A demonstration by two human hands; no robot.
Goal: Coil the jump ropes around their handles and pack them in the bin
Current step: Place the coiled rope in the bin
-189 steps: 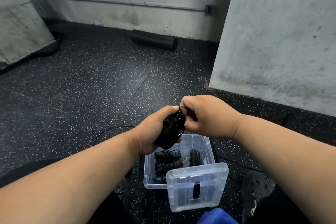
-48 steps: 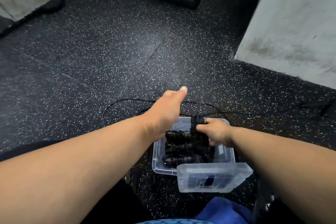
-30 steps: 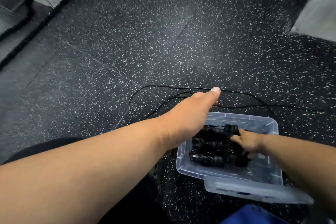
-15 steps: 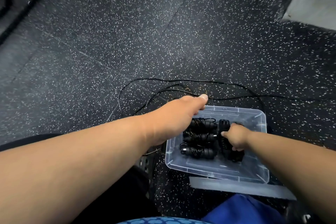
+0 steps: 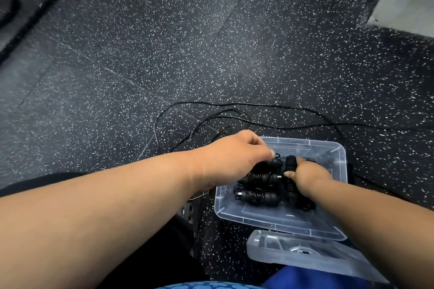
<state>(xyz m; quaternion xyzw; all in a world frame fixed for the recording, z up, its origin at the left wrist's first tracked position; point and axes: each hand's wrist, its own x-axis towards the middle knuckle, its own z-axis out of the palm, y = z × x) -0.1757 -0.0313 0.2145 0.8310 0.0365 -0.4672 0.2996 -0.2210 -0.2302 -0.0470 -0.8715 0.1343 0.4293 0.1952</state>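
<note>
Clear plastic bin (image 5: pixel 328 148), floor-standing: coiled jump ropes (image 5: pixel 258 197) inside. Right hand (image 5: pixel 307 176) curled around an upright bundle (image 5: pixel 290 164); left hand (image 5: pixel 232 157), fingers bent, whether gripping cannot be told. Advice: seat the bundle snug beside its neighbours, keeping loops from springing. Loose rope (image 5: pixel 234 112) beyond fingertips, handles unseen.

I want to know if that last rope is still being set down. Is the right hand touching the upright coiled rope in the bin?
Touching. The head view shows the right hand with fingers wrapped round the upright coiled rope inside the bin.
</note>
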